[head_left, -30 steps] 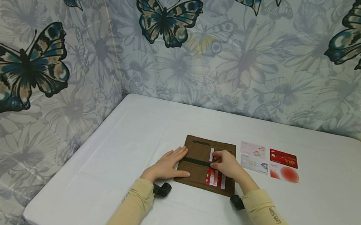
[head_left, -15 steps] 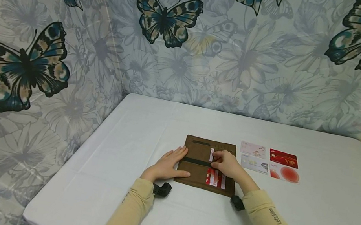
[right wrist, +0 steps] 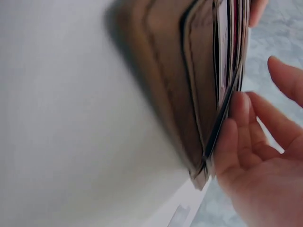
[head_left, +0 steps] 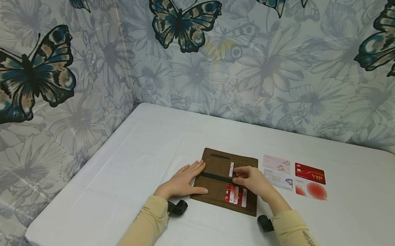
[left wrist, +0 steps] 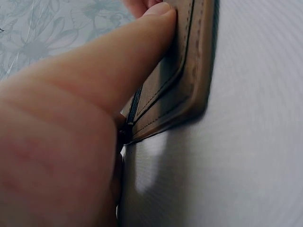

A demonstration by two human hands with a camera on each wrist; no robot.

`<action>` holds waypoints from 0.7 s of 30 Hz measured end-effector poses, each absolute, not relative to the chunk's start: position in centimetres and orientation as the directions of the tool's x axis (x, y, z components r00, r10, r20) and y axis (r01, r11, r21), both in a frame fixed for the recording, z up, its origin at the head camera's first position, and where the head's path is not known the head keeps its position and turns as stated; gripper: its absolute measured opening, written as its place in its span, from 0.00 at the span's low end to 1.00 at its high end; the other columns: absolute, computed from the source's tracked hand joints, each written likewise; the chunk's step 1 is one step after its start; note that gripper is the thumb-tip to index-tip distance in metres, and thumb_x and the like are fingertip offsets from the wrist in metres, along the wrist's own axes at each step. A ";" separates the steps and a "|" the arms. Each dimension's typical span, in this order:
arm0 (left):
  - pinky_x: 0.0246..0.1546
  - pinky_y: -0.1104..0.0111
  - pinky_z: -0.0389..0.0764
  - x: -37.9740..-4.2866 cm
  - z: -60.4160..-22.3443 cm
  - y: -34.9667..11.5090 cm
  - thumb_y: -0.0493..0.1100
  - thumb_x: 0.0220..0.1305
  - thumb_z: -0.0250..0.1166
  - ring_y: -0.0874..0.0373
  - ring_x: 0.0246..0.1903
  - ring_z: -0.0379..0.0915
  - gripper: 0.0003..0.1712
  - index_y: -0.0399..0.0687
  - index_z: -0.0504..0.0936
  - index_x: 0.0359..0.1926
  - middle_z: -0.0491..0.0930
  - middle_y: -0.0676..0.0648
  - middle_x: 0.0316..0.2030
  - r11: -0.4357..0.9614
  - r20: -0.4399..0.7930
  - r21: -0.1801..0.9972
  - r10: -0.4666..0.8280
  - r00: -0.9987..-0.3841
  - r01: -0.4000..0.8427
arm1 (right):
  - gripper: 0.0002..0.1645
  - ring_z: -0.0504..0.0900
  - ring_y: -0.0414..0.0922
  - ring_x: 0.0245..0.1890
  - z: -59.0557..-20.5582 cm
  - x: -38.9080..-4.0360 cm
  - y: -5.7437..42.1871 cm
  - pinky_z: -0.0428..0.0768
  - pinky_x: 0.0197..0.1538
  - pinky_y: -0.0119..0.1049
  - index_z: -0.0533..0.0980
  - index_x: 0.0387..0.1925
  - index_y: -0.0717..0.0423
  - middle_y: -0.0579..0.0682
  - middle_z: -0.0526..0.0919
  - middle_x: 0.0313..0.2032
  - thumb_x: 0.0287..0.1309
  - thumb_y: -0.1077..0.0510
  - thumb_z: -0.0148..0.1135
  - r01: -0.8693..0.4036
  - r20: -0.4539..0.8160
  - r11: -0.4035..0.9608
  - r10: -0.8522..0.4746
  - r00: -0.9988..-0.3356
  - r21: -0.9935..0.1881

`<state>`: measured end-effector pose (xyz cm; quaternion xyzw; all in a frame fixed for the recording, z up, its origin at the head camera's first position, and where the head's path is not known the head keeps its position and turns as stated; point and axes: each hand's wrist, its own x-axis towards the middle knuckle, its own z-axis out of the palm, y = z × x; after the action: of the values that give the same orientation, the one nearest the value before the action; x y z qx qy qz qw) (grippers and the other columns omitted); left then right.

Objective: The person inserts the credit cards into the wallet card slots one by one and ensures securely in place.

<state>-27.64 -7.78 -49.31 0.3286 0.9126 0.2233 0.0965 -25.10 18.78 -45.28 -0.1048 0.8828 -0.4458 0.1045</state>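
A brown wallet (head_left: pixel 211 192) lies unfolded on the white table, a dark band across its middle. My left hand (head_left: pixel 181 181) rests on its left edge, fingers spread, thumb on the lower half. Over the right part is my right hand (head_left: pixel 252 180); in the right wrist view its thumb stands apart from the fingers, and fingertips (right wrist: pixel 228 135) are against the wallet's middle fold. Left of these fingers, a white card (head_left: pixel 231 169) shows in the upper half. Several red and white cards (head_left: pixel 228 194) sit in slots of the lower half.
Right of the wallet lie a pale pink card (head_left: pixel 277 163), a silver VIP card (head_left: pixel 278 179), a red VIP card (head_left: pixel 309 173) and a white card with a red disc (head_left: pixel 313 190). A butterfly-patterned cloth (head_left: pixel 197 79) hangs behind the table (head_left: pixel 200 245).
My right hand has shifted slightly right, away from the white card in the upper half, which now shows a little more fully. The left hand and the wallet have stayed put.
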 end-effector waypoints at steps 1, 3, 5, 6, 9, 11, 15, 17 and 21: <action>0.66 0.64 0.35 -27.6 -49.3 -7.8 0.65 0.58 0.58 0.60 0.69 0.32 0.52 0.46 0.44 0.72 0.40 0.49 0.71 0.685 -0.029 0.470 0.643 -0.766 0.557 | 0.26 0.74 0.49 0.41 -45.3 -25.0 19.0 0.75 0.43 0.39 0.72 0.54 0.70 0.58 0.77 0.43 0.57 0.59 0.61 -0.098 -0.085 0.572 -0.285 -0.955 -0.815; 0.66 0.64 0.35 -27.6 -49.3 -7.8 0.65 0.58 0.58 0.60 0.69 0.32 0.52 0.45 0.44 0.72 0.40 0.49 0.71 0.684 -0.028 0.471 0.642 -0.766 0.557 | 0.26 0.75 0.49 0.42 -45.3 -24.8 19.4 0.75 0.45 0.41 0.71 0.55 0.68 0.58 0.77 0.45 0.58 0.58 0.61 -0.106 -0.071 0.545 -0.294 -0.953 -0.832; 0.66 0.64 0.35 -27.6 -49.3 -7.9 0.65 0.58 0.58 0.60 0.69 0.32 0.52 0.45 0.44 0.72 0.40 0.49 0.71 0.684 -0.029 0.474 0.642 -0.766 0.555 | 0.26 0.75 0.50 0.44 -45.3 -24.6 19.9 0.75 0.47 0.42 0.71 0.56 0.67 0.59 0.77 0.46 0.59 0.57 0.61 -0.116 -0.054 0.517 -0.301 -0.952 -0.848; 0.66 0.64 0.35 -27.6 -49.4 -7.9 0.65 0.58 0.59 0.60 0.69 0.32 0.52 0.45 0.44 0.72 0.40 0.49 0.71 0.683 -0.029 0.475 0.642 -0.766 0.555 | 0.26 0.75 0.51 0.45 -45.2 -24.5 20.2 0.75 0.48 0.43 0.70 0.56 0.67 0.59 0.77 0.47 0.59 0.57 0.61 -0.123 -0.042 0.501 -0.305 -0.951 -0.857; 0.66 0.64 0.35 -27.6 -49.4 -7.9 0.65 0.58 0.59 0.60 0.69 0.32 0.52 0.45 0.44 0.72 0.40 0.49 0.71 0.681 -0.026 0.475 0.643 -0.765 0.557 | 0.26 0.75 0.52 0.47 -44.9 -24.1 21.0 0.74 0.49 0.45 0.70 0.57 0.67 0.61 0.76 0.49 0.60 0.57 0.60 -0.139 -0.010 0.468 -0.302 -0.953 -0.873; 0.66 0.64 0.35 -27.6 -49.4 -7.9 0.64 0.58 0.59 0.60 0.69 0.32 0.52 0.45 0.44 0.72 0.40 0.49 0.71 0.678 -0.022 0.477 0.645 -0.764 0.559 | 0.27 0.74 0.52 0.47 -44.8 -23.8 21.5 0.74 0.49 0.44 0.69 0.57 0.67 0.61 0.76 0.49 0.60 0.57 0.60 -0.148 0.006 0.461 -0.295 -0.956 -0.875; 0.66 0.64 0.36 -27.6 -49.4 -7.9 0.64 0.59 0.59 0.59 0.69 0.32 0.52 0.45 0.44 0.72 0.40 0.49 0.71 0.676 -0.019 0.478 0.646 -0.763 0.560 | 0.27 0.74 0.53 0.47 -44.5 -23.4 22.8 0.75 0.46 0.40 0.69 0.58 0.67 0.62 0.76 0.50 0.59 0.57 0.61 -0.139 0.014 0.469 -0.262 -0.965 -0.872; 0.66 0.64 0.35 -27.6 -49.3 -7.9 0.64 0.59 0.58 0.59 0.69 0.32 0.52 0.45 0.44 0.72 0.40 0.49 0.71 0.678 -0.020 0.475 0.646 -0.763 0.562 | 0.29 0.73 0.53 0.47 -44.5 -23.2 23.6 0.75 0.44 0.39 0.69 0.58 0.67 0.62 0.76 0.50 0.59 0.56 0.61 -0.134 0.015 0.479 -0.246 -0.969 -0.867; 0.66 0.63 0.36 -27.5 -49.1 -7.8 0.64 0.59 0.58 0.59 0.69 0.32 0.52 0.44 0.44 0.72 0.40 0.48 0.71 0.676 -0.022 0.479 0.647 -0.762 0.560 | 0.32 0.73 0.54 0.47 -44.8 -23.0 25.6 0.75 0.44 0.41 0.68 0.59 0.65 0.61 0.76 0.48 0.58 0.51 0.62 -0.100 0.001 0.527 -0.185 -0.983 -0.844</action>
<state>-27.53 -7.82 -49.08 0.3316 0.9104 0.2284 0.0952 -22.96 25.57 -44.78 -0.0818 0.8726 -0.4794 0.0443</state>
